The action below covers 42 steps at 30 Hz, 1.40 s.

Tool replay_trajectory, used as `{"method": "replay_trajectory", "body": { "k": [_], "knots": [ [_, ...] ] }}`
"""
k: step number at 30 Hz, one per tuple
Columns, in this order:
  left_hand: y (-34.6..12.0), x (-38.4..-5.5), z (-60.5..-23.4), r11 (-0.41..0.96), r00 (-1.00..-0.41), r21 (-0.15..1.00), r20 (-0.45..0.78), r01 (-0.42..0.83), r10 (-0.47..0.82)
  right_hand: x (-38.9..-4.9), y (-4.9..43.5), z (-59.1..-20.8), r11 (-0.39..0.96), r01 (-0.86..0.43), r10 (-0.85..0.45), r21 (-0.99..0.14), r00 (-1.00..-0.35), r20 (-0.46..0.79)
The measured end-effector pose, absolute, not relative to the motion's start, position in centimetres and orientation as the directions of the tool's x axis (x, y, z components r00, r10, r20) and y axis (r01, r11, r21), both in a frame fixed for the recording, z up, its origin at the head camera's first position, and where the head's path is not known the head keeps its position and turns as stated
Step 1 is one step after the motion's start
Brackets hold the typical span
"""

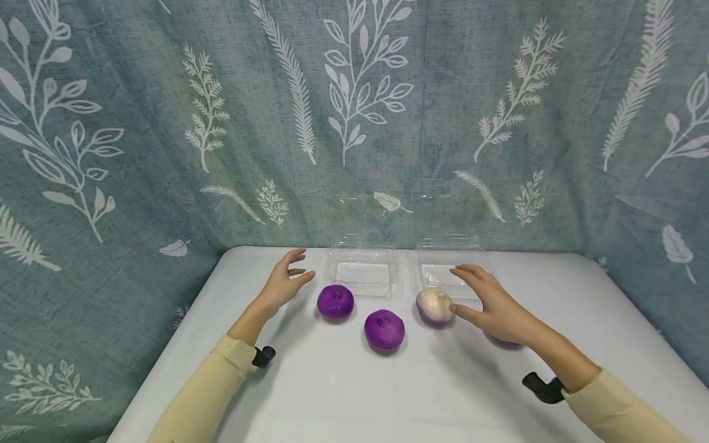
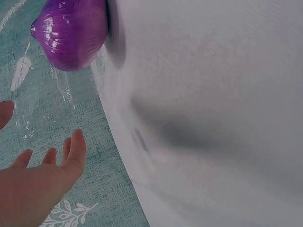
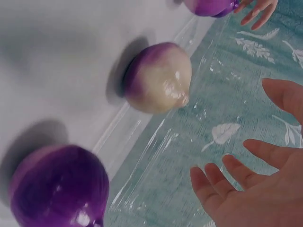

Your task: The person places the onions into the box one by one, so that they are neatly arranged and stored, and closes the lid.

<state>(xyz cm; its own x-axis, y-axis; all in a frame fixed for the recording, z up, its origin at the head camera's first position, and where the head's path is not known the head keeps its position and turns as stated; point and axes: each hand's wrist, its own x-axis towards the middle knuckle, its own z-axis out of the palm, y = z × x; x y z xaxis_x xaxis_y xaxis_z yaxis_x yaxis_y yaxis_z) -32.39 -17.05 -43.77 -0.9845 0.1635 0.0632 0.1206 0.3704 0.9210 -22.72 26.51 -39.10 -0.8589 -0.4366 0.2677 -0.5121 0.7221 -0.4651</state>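
My left hand (image 1: 281, 284) hovers over the table with its fingers apart, just left of a round purple onion (image 1: 335, 302). In the left wrist view that glossy onion (image 2: 71, 35) lies beyond the fingertips of the left hand (image 2: 45, 182). A second purple onion (image 1: 384, 330) rests nearer the front, between the hands. My right hand (image 1: 493, 304), fingers spread, is beside a cream-and-purple onion (image 1: 434, 306). From the right wrist, a gap shows between this pale onion (image 3: 158, 78) and the hand (image 3: 260, 175). Another purple onion (image 1: 504, 340) is mostly hidden under the right hand.
Two clear plastic clamshell containers stand open at the back of the white table (image 1: 343, 394), a left one (image 1: 362, 289) and a right one (image 1: 460, 239). A green-blue leaf-patterned curtain (image 1: 443, 123) hangs right behind them.
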Motion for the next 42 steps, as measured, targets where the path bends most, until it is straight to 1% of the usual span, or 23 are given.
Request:
{"method": "replay_trajectory", "body": {
  "k": [5, 9, 16, 19, 26, 34, 42],
  "knots": [
    [-16.6, -33.0, -44.2, 0.351, -0.985, 0.931, 0.051, 0.106, 0.163, -23.0, 25.1, -39.5, 0.695, -0.526, -0.457, -0.49, -0.85, 0.262],
    [-16.3, -33.4, -44.5, 0.338, -0.987, 0.937, 0.034, 0.086, 0.157, -23.4, 23.8, -39.8, 0.647, -0.533, -0.47, -0.545, -0.842, 0.265],
    [-15.7, -33.6, -44.5, 0.258, -0.984, 0.965, 0.001, 0.047, 0.176, -24.1, 21.7, -40.6, 0.595, -0.488, -0.467, -0.639, -0.857, 0.22],
    [-15.5, -33.7, -44.5, 0.234, -0.984, 0.972, -0.012, 0.03, 0.178, -24.2, 20.6, -40.9, 0.6, -0.461, -0.461, -0.654, -0.867, 0.188],
    [-15.2, -34.1, -44.8, 0.224, -0.985, 0.974, -0.02, 0.018, 0.169, -24.2, 18.6, -41.7, 0.621, -0.471, -0.488, -0.627, -0.858, 0.161],
    [-15.0, -34.7, -45.5, 0.146, -0.982, 0.989, -0.065, -0.039, 0.178, -24.1, 18.0, -43.4, 0.58, -0.428, -0.498, -0.693, -0.859, 0.113],
    [-14.5, -35.3, -45.8, 0.123, -0.969, 0.986, -0.136, -0.112, 0.207, -24.4, 17.5, -44.7, 0.55, -0.413, -0.528, -0.726, -0.845, 0.081]
  ]
}}
